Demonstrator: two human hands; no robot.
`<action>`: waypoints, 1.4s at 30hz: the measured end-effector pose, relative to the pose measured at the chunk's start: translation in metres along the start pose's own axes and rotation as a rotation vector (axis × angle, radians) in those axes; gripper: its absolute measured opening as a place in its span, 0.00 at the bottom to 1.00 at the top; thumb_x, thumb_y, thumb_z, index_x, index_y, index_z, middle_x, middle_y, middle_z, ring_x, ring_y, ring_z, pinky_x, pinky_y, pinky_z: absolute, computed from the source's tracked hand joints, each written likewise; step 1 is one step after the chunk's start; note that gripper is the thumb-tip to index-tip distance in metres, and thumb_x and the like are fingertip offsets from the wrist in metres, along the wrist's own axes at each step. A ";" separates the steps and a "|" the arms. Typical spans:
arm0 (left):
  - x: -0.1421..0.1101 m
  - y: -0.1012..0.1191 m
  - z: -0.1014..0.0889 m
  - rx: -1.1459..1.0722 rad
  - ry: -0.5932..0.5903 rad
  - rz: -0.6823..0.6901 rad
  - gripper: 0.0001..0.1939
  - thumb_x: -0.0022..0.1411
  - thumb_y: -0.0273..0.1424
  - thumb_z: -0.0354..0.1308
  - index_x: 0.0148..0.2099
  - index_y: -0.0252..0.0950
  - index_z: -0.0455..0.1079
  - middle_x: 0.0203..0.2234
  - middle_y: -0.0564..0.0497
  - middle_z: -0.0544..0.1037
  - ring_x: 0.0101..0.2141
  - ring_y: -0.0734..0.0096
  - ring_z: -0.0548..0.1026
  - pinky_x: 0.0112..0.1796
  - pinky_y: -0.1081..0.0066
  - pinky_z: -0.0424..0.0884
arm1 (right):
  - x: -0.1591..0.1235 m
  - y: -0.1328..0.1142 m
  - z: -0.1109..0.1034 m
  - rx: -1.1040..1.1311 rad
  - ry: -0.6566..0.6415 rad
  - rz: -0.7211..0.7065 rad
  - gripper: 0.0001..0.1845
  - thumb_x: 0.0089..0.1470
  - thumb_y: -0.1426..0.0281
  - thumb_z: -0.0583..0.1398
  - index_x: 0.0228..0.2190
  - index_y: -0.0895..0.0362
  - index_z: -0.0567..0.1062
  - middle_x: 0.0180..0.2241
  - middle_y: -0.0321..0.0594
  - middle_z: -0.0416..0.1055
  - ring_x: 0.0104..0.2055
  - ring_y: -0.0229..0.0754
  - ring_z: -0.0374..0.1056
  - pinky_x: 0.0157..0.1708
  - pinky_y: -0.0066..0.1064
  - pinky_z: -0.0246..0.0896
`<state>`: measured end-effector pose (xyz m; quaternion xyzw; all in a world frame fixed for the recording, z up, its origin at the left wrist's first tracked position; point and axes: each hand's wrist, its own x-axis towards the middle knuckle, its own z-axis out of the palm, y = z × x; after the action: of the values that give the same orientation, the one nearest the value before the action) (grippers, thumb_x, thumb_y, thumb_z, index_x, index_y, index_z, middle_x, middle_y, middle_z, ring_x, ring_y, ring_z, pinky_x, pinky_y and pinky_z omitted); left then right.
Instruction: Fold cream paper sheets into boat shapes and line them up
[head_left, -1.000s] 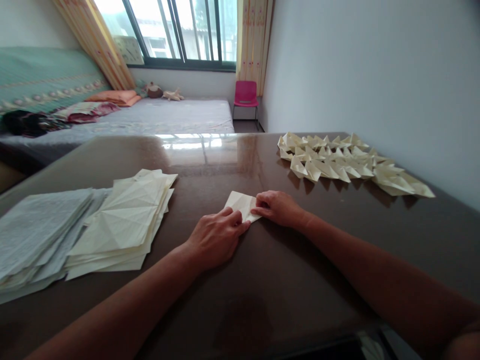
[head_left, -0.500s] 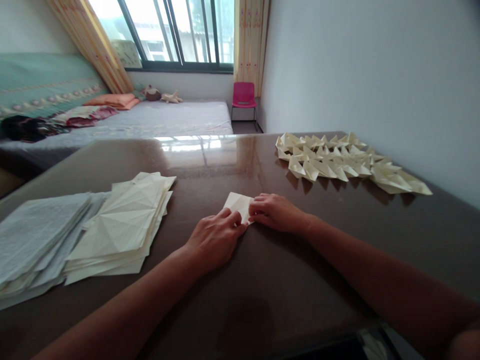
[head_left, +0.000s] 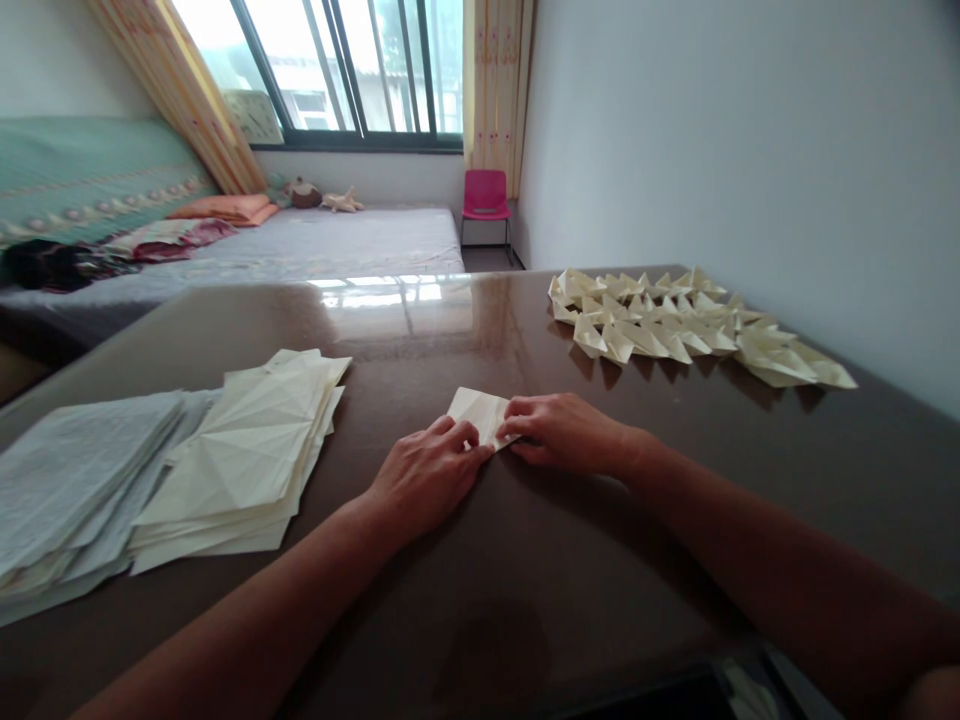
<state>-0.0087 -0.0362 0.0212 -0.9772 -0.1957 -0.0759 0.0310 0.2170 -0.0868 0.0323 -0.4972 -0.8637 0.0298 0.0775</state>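
Observation:
A small cream sheet of folded paper [head_left: 480, 408] lies on the brown table in front of me, between both hands. My left hand [head_left: 431, 468] is closed on its near left edge, with curled fingers and the thumb at the near corner. From the right, my right hand [head_left: 559, 430] grips the paper's right side, fingers bent and thumb underneath or beside it. The fingers cover the paper's near and right edges, so the folds there are hidden.
Creased cream sheets [head_left: 247, 440] are stacked at the left, beside a pile of thin greyish paper [head_left: 82, 470]. Several folded paper pieces [head_left: 645, 315] stand in rows at the far right, near the wall. A bed [head_left: 375, 235] and pink chair [head_left: 486, 195] are beyond the table [head_left: 420, 340].
My right hand has shifted slightly right and toward me along the paper, baring more of its surface. The left hand stays nearly in place. The camera view has tipped up slightly.

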 end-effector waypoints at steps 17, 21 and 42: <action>-0.002 -0.020 -0.001 0.087 -0.029 0.012 0.11 0.65 0.30 0.53 0.49 0.38 0.70 0.42 0.48 0.78 0.43 0.65 0.74 0.39 0.69 0.72 | 0.013 0.029 0.025 -0.120 0.161 -0.057 0.12 0.60 0.74 0.54 0.41 0.56 0.76 0.44 0.43 0.74 0.44 0.43 0.67 0.46 0.34 0.58; -0.001 -0.018 0.000 0.126 -0.047 0.005 0.12 0.65 0.30 0.52 0.50 0.36 0.69 0.42 0.46 0.78 0.41 0.64 0.75 0.39 0.69 0.72 | 0.015 0.029 0.029 -0.021 0.210 -0.102 0.14 0.61 0.76 0.52 0.41 0.57 0.76 0.45 0.42 0.74 0.44 0.41 0.67 0.48 0.34 0.59; 0.001 -0.022 0.000 0.049 -0.039 -0.125 0.12 0.67 0.31 0.48 0.44 0.38 0.73 0.38 0.48 0.79 0.40 0.64 0.75 0.38 0.69 0.71 | 0.022 -0.020 0.018 -0.240 0.068 0.008 0.15 0.63 0.64 0.52 0.40 0.57 0.75 0.39 0.46 0.76 0.42 0.44 0.67 0.41 0.36 0.50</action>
<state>-0.0166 -0.0153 0.0225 -0.9634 -0.2586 -0.0537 0.0460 0.1864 -0.0769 0.0198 -0.5072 -0.8558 -0.0902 0.0468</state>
